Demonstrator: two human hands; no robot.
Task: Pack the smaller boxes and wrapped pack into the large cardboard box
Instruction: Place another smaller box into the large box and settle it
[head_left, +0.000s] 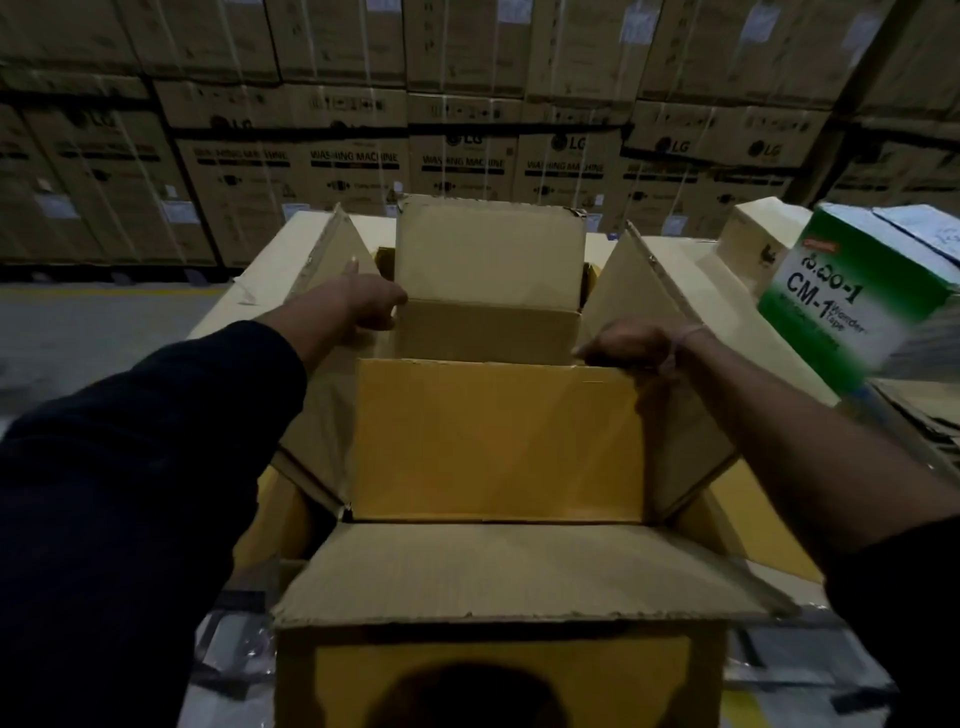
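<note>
Cardboard fills the middle of the frame: the large cardboard box (498, 571) is seen open at the centre, with 4 flaps spread, the near flap folded toward the bottom of the frame and the far flap standing upright. Inside it, a smaller box (493, 441) with a yellowish top is seen at centre, just below the upper rim, and a second brown box (483, 327) is seen beyond it, toward the far flap. The left hand (369, 304), at centre left, is laid against the left edge of the far brown box, fingers curled at its corner; whether it is gripped cannot be told. The right hand (628, 348), at centre right, is closed over the far right corner of the yellowish box, gripping its edge. A green and white carton (852, 296) marked CM-1 is seen at the right edge. Stacked cartons (353, 171) printed WASHING MACHINE fill the upper part of the frame.
</note>
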